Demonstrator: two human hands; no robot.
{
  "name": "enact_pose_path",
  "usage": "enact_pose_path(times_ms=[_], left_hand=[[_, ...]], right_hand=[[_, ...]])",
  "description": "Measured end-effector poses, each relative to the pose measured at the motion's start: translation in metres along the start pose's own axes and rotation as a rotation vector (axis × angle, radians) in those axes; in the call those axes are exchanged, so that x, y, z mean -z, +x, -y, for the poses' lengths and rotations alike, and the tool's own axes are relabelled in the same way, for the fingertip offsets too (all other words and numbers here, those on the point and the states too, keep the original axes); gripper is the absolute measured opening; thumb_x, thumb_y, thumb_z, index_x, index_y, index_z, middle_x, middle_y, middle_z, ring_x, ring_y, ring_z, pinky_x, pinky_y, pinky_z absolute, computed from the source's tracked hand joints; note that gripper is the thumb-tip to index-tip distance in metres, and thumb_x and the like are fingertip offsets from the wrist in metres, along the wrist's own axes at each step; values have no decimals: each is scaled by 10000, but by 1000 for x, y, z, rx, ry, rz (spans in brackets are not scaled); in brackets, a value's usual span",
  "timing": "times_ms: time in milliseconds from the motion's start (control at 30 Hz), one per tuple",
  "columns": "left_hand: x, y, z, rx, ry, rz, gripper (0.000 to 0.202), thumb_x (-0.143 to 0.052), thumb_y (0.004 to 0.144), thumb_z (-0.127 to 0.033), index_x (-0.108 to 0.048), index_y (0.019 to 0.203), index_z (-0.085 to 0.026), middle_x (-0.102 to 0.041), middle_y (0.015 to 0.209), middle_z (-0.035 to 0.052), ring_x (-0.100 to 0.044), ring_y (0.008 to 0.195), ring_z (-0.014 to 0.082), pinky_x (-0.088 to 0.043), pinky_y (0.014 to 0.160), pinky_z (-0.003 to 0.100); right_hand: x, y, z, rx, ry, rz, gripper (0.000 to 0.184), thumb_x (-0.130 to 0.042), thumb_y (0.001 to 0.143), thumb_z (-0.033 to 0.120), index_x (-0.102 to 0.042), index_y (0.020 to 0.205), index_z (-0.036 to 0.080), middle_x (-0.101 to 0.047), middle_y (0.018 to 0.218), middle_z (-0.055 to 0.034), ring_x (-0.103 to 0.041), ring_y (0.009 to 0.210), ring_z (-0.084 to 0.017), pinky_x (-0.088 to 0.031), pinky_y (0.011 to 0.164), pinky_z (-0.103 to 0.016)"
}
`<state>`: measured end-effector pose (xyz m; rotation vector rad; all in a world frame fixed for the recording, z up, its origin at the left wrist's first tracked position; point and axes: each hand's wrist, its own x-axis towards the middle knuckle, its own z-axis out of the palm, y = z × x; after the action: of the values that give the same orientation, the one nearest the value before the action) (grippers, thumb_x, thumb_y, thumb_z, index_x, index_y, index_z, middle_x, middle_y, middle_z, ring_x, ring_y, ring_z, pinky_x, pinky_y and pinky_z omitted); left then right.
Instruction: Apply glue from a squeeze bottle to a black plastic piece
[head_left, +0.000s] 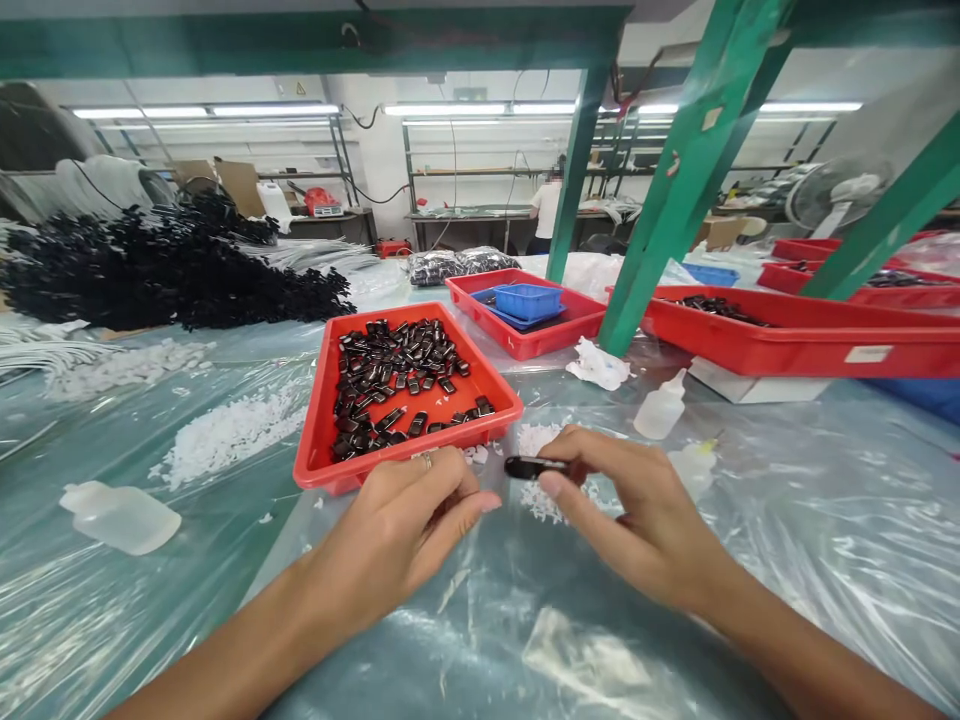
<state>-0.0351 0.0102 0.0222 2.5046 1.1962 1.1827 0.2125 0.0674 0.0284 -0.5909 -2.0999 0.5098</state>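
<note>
My right hand (637, 515) pinches a small black oblong part (529, 467) between thumb and fingers, just above a little heap of white plastic bits (541, 440). My left hand (409, 525) is beside it, fingers curled together near the part's left end; a ring shows on one finger, and I cannot see anything in its grip. Just beyond both hands stands a red tray (319, 440) holding several small black parts (390, 385).
The table is covered in clear plastic sheet (825, 540). Squeeze bottles lie at left (120, 515) and right (660, 408). White bits (225, 435) are scattered at left, a black cable pile (165, 265) behind. More red trays (810, 340), a blue bin (527, 300), and green frame legs (675, 190).
</note>
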Motion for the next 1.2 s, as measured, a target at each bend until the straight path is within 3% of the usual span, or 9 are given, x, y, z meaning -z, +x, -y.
enact_pose_path(times_ms=[200,267,333,567,733,833,933,1067,1200], left_hand=[[-1,-2,-18,-31,35,510,42,-708,1096,-247,-712,1058,-231,-786,953,-9,-754,778,199,-534,720,294],[-4,-3,-20,-14,88,594,169,-822,1024,-281,-746,1166,-232,-825,1072,22,-801,899,266,-566,790,332],[-8,-4,-18,46,78,522,199,-821,1025,-326,-746,1182,-229,-827,1090,34,-797,901,280,-568,791,347],[-19,-2,-11,357,-320,-81,107,-682,1076,-344,-761,1074,-273,-704,835,-41,-632,675,138,-494,612,230],[-23,-7,-13,419,-433,-89,208,-629,1099,-383,-754,999,-249,-741,910,-2,-674,698,146,-524,618,246],[-25,-10,-17,510,-488,-42,241,-592,1101,-429,-753,1077,-251,-784,1087,35,-715,710,161,-550,629,273],[-25,-10,-24,510,-435,-1,237,-572,1075,-423,-741,1033,-262,-764,966,3,-656,624,158,-523,636,291],[-24,-7,-30,406,-330,8,297,-504,1096,-444,-643,911,-259,-614,724,-33,-583,624,176,-424,585,275],[-27,-9,-22,366,-403,48,331,-465,1132,-503,-608,967,-255,-556,714,-39,-492,594,169,-377,546,267]], right_hand=[[14,6,-5,-292,234,-96,179,-670,1064,369,-764,980,243,-661,694,36,-584,565,-126,-508,525,-244],[11,6,-3,-306,281,-58,169,-681,1054,368,-794,1032,244,-716,798,3,-589,580,-127,-539,533,-258],[7,4,1,-305,304,-19,178,-685,1052,357,-815,1102,247,-740,875,-18,-606,604,-129,-559,550,-272],[-14,-6,15,-327,346,102,96,-702,1035,286,-682,1121,248,-751,854,22,-710,698,-142,-561,617,-262],[-6,-6,13,-88,85,87,164,-713,1044,295,-660,1192,247,-806,988,-13,-739,791,-172,-607,719,-309],[25,-17,5,17,-305,-304,176,-700,1046,312,-683,1215,266,-796,1144,-63,-756,1009,-236,-626,912,-411],[60,-42,-8,-148,-479,-618,206,-678,1049,385,-677,1198,243,-745,1151,-110,-727,1052,-291,-610,991,-530],[81,-73,-30,-374,-424,-390,394,-865,864,536,-768,1072,216,-815,1022,-102,-772,783,-288,-683,725,-489],[74,-68,-32,-465,-213,-142,442,-799,912,653,-753,967,217,-846,982,-108,-840,904,-338,-718,817,-532]])
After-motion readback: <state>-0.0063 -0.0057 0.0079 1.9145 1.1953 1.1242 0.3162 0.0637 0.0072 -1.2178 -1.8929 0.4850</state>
